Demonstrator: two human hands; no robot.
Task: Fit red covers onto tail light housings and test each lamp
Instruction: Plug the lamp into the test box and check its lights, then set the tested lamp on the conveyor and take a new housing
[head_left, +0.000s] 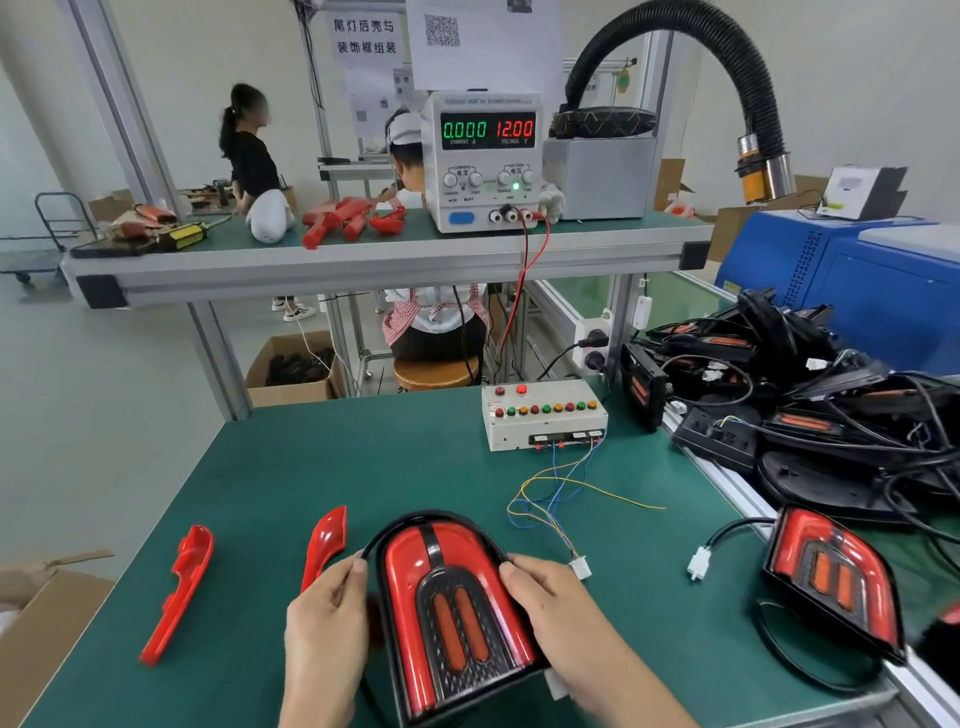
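Both hands, left (324, 631) and right (558, 613), gripped a covered lamp (452, 608) over the counter (363, 467), untested judging by its unplugged connector (580, 566); two covers (176, 592) and piled housings (810, 395) remained.

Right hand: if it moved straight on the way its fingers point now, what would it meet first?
The right hand grips the lamp from the right, fingers pointing left and up across it. So it is already at the lamp; beyond that, probably the left hand, though depth is unclear.
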